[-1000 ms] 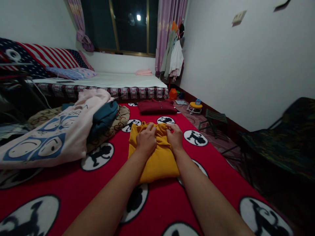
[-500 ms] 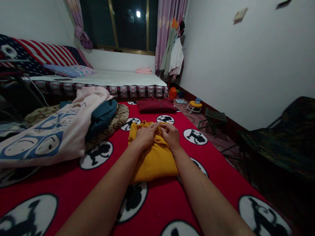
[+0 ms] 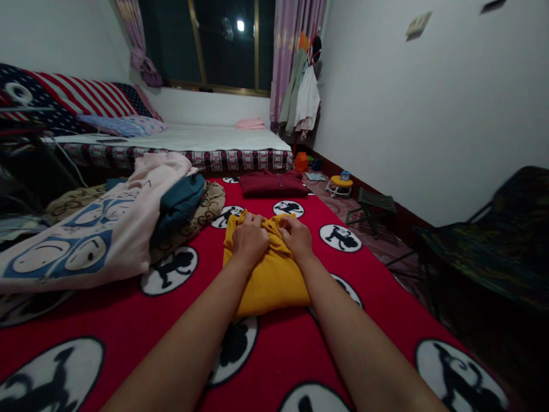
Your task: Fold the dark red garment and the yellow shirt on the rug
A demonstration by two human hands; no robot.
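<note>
A yellow garment (image 3: 274, 286), folded into a compact bundle, lies on the red blanket (image 3: 163, 326) with its far edge gathered and wrinkled. My left hand (image 3: 251, 237) is closed on the cloth at the upper left part of the bundle, fingers curled down into it. At the upper right, my right hand (image 3: 295, 234) pinches the same cloth between thumb and fingers. The two hands are a little apart, with creased fabric between them. Beyond the bundle sits a folded dark red garment (image 3: 273, 184). I cannot make out what kind of garment the yellow one is.
To the left, a pale pink printed garment (image 3: 128, 229) lies heaped over a teal one (image 3: 182, 200). A bed (image 3: 206, 137) stands under the window. Along the right are a yellow-topped stool (image 3: 341, 182), a folding stool (image 3: 372, 203) and a camouflage chair (image 3: 493, 246).
My left hand has drawn back to the left from beside my right hand, and its fingers have curled into the yellow cloth. My right hand stays nearly in place.
</note>
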